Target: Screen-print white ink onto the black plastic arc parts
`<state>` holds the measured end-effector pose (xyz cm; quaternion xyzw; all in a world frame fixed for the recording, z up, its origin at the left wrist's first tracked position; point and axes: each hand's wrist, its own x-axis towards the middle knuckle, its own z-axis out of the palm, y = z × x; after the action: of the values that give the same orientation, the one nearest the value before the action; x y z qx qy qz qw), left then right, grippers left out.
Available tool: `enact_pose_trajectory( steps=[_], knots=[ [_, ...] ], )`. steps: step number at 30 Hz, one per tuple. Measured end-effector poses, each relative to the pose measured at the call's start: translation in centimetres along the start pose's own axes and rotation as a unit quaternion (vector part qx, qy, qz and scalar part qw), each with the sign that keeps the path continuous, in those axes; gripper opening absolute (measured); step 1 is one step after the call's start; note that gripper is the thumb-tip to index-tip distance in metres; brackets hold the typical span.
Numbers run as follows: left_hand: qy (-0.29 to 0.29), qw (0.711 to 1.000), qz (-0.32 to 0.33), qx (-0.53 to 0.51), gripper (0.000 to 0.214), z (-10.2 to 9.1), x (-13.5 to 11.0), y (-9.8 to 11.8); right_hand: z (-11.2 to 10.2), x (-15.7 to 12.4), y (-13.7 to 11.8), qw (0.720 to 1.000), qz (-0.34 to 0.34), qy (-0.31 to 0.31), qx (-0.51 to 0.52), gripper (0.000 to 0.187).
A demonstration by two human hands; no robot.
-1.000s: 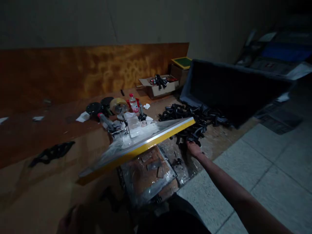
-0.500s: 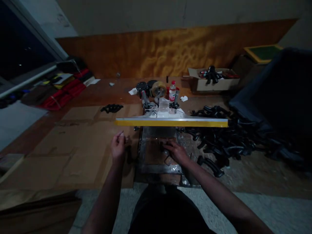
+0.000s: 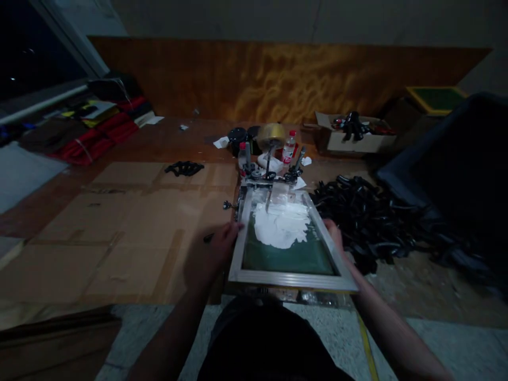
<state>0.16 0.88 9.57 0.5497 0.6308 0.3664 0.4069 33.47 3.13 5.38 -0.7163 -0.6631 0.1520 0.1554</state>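
A silver-edged screen printing frame (image 3: 293,279) lies lowered in front of me. White ink (image 3: 280,225) is spread thickly over the far part of its green mesh (image 3: 286,259). My left hand (image 3: 224,241) is at the frame's left side, fingertips closed against the edge. Beside that hand shows a small black piece (image 3: 208,238); whether it is held or lying there I cannot tell. On the opposite side my right hand (image 3: 334,233) grips the right edge, its fingers partly hidden. A clamp stand (image 3: 268,177) bears the frame's far end. Whatever lies under the mesh is hidden.
Many black curved parts (image 3: 357,211) are heaped on the right, by a dark bin (image 3: 448,196). Another black part (image 3: 184,168) rests on the cardboard (image 3: 130,222) at left. Behind stand a tape roll (image 3: 272,136), a bottle (image 3: 289,147) and an open carton (image 3: 357,142).
The frame has swung down from its raised, edge-on position and now covers the printing base. My right hand has left the base for the frame's right edge; my left hand moved to its left edge.
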Motion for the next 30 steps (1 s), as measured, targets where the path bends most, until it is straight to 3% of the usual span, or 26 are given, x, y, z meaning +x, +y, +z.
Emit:
enact_pose_trajectory(
  steps=[2, 5, 7, 10, 12, 14, 17, 20, 22, 25, 27, 30],
  knots=[
    [-0.033, 0.999, -0.04, -0.004, 0.043, 1.0, -0.8, -2.4, -1.1, 1.7, 0.2, 0.996, 0.009, 0.094, -0.006, 0.043],
    [-0.069, 0.994, -0.072, -0.037, 0.064, 2.9, -0.7, -5.8, -1.2, 3.9, -3.3, 0.982, -0.085, 0.166, -0.033, 0.056],
    [-0.082, 0.992, -0.073, -0.054, 0.068, 3.8, -0.2, -7.5, -0.8, 4.7, -6.9, 0.98, -0.142, 0.111, -0.087, 0.064],
    [-0.082, 0.992, -0.074, -0.068, 0.067, 4.3, 0.3, -8.9, -0.2, 4.4, -11.1, 0.976, -0.137, -0.051, -0.16, 0.037],
    [-0.08, 0.991, -0.071, -0.075, 0.066, 4.3, 0.3, -9.3, 0.2, 3.0, -12.1, 0.964, -0.126, -0.138, -0.187, 0.026],
    [-0.081, 0.991, -0.072, -0.08, 0.066, 4.3, 0.2, -9.4, 0.8, 0.8, -11.8, 0.95, -0.16, -0.178, -0.202, 0.026],
    [-0.083, 0.99, -0.087, -0.075, 0.066, 4.4, 0.2, -9.5, 1.3, -2.1, -10.3, 0.918, -0.28, -0.207, -0.191, 0.027],
    [-0.081, 0.991, -0.083, -0.072, 0.064, 4.6, 0.2, -9.8, 1.1, -2.9, -9.2, 0.892, -0.349, -0.238, -0.161, 0.024],
    [-0.081, 0.991, -0.08, -0.076, 0.062, 4.7, 0.2, -9.9, 0.9, -2.3, -9.1, 0.902, -0.34, -0.225, -0.142, 0.023],
    [-0.075, 0.991, -0.079, -0.076, 0.06, 4.6, 0.1, -9.7, 1.4, -1.9, -9.2, 0.928, -0.311, -0.155, -0.133, 0.022],
    [-0.067, 0.992, -0.073, -0.075, 0.058, 4.5, 0.0, -9.3, 2.1, -2.6, -8.9, 0.926, -0.328, -0.132, -0.136, 0.024],
    [-0.062, 0.993, -0.077, -0.07, 0.057, 4.4, -0.1, -8.8, 2.8, -3.7, -8.4, 0.914, -0.357, -0.151, -0.117, 0.023]
  ],
)
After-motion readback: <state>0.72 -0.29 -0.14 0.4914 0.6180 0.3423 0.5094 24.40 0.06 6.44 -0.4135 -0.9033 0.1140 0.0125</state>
